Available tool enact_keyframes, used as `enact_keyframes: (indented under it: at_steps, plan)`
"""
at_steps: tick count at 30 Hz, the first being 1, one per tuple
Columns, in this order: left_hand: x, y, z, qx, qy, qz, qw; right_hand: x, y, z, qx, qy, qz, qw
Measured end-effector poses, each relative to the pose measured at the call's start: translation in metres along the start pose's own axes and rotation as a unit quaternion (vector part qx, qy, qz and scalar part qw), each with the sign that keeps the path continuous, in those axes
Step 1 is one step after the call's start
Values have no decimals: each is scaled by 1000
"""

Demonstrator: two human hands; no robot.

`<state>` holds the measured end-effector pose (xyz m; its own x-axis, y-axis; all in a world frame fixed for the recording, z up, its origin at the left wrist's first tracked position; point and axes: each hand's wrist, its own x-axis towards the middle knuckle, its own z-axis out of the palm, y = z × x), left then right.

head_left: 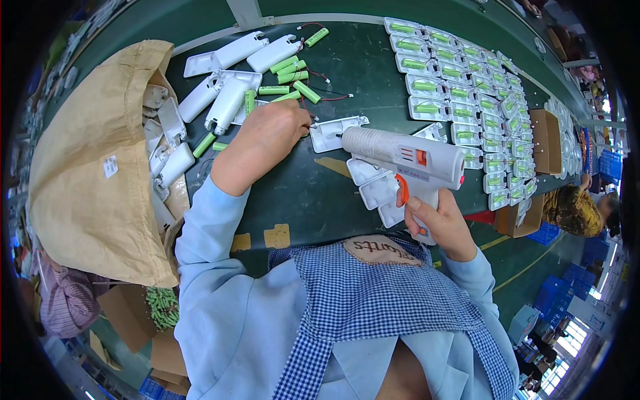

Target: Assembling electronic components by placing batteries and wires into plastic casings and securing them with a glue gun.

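Note:
A white hot glue gun (383, 148) with an orange trigger is in my right hand (440, 223), which is closed around its handle. Its nozzle end points left, right beside an open white plastic shell (327, 139). My left hand (270, 137) is closed, with its fingertips at the shell's left end; the hand itself hides part of the grip. Below the gun lie more white shell halves (377, 190), partly covered by it. Beyond my left hand are several green battery cells (292, 77) with thin red and dark wires.
White casings (230, 100) lie at the far left, near a large tan sack (100, 160) of similar parts. Rows of shells holding green cells (460, 113) fill the table's right. Cardboard boxes (545, 141) stand past them. Tape pieces (277, 236) mark the near edge. Another person (573, 210) is at far right.

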<state>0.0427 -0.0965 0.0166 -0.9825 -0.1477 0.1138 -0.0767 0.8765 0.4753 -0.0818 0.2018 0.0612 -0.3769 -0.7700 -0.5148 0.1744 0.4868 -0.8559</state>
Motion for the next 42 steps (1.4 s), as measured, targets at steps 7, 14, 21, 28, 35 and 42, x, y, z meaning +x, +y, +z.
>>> enact_keyframes:
  at_steps: [7,14,21,28,35,42]
  plan:
    - [-5,0,-2,-14,-6,-1,1000,-2,8,0,24,9,-29,999]
    - [-4,7,-2,-2,0,-25,1000,-4,11,0,64,3,-42,997]
    - [10,9,-19,-96,46,11,994,-9,22,1,87,10,-54,995]
    - [42,23,6,-48,22,83,995,-16,27,5,99,11,-43,994]
    - [51,21,28,-60,-10,120,991,-23,25,7,86,21,-24,996]
    - [49,19,35,-51,20,131,990,-28,32,3,85,24,-22,996]
